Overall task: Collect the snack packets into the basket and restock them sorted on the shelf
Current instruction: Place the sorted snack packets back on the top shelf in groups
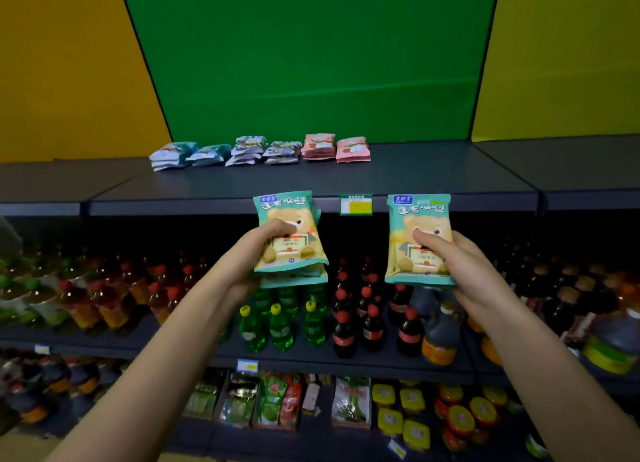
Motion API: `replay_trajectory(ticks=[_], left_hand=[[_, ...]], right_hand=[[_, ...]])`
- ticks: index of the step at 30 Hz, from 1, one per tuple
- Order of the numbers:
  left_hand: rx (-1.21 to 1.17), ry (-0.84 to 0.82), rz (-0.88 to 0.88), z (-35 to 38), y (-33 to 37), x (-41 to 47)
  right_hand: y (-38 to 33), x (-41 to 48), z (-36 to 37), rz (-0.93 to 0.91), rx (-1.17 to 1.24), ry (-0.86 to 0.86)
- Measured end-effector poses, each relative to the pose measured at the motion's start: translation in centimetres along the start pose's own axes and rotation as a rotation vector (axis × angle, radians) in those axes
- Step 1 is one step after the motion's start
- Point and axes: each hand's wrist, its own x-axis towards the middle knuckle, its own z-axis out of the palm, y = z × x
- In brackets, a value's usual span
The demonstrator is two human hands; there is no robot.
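Observation:
My left hand (258, 250) grips a small stack of green-and-yellow bear snack packets (294, 215), held upright in front of the top shelf's edge. My right hand (460, 264) holds another stack of the same green bear packets (420, 219), a little to the right. On the dark top shelf (415, 174) lie sorted piles against the green back panel: teal packets (173, 153), grey-blue packets (249, 149) and pink packets (353, 148). No basket is in view.
A price tag (356, 205) hangs on the top shelf's front edge between the two stacks. Below are shelves of drink bottles: green ones (282, 326), dark cola bottles (372, 326) and sauce jugs (440, 337). The lowest shelf holds bagged goods and jars.

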Motion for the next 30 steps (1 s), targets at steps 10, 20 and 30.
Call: replay_trajectory(ticks=[10, 20, 30], left_hand=[[-0.022, -0.135, 0.062, -0.1, 6.8, 8.0], [-0.033, -0.22, 0.038, 4.8, 9.3, 17.2], [0.132, -0.25, -0.043, 13.7, 11.4, 30.2]], right_hand=[[-4.3, 5.8, 2.2, -0.092, -0.039, 0.081], [-7.1, 15.3, 0.0, -0.09, -0.113, 0.164], [-11.0, 27.3, -5.3, -0.035, -0.151, 0.155]])
